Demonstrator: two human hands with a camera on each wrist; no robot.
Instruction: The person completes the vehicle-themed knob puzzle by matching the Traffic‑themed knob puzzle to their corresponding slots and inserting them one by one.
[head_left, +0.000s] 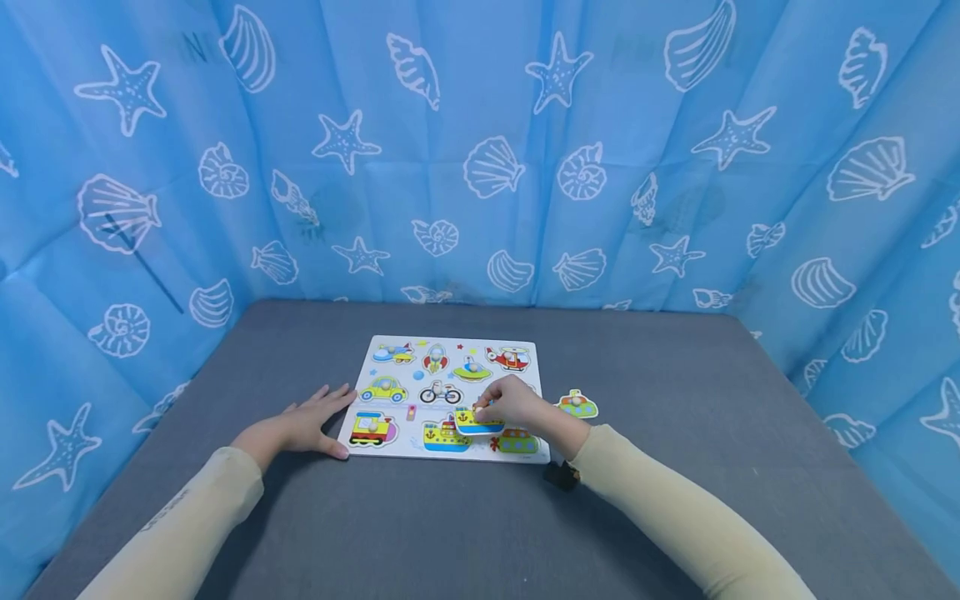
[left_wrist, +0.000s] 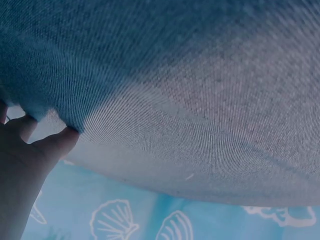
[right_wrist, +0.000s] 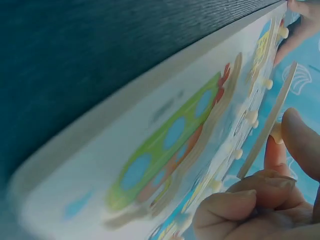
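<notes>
My right hand pinches the small knob of a yellow and blue ship puzzle piece. The piece is held above the white peg puzzle board, near the printed ship recess. In the right wrist view the ship piece appears edge-on, raised off the board, with thumb and finger at its knob. My left hand has its fingers spread along the board's left edge, fingertips and thumb right at it. In the left wrist view that hand is partly cut off.
A green submarine piece lies on the grey table, just right of the board. Several knobbed pieces sit in the board, including a train, a car and a helicopter. A blue shell-patterned curtain surrounds the table.
</notes>
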